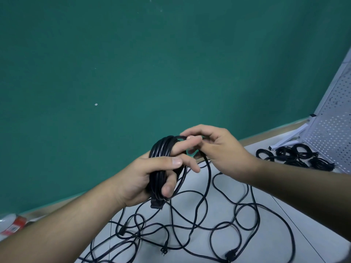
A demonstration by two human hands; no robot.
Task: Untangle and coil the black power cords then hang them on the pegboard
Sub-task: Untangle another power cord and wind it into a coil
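Note:
My left hand (pixel 152 177) grips a coil of black power cord (pixel 161 149), several loops bunched through its fingers, with a plug end hanging below the palm. Close against it, my right hand (pixel 218 149) pinches the free strand of the same cord at the top of the coil. That strand drops down into a tangle of loose black cords (pixel 199 224) spread over the light grey floor. A white pegboard (pixel 330 126) leans at the right edge on a white stand.
Several coiled black cords (pixel 296 156) lie on the floor at the foot of the pegboard. A green wall fills the background, with a wooden skirting strip along its base. A red and white plastic packet (pixel 11 224) lies at the far left.

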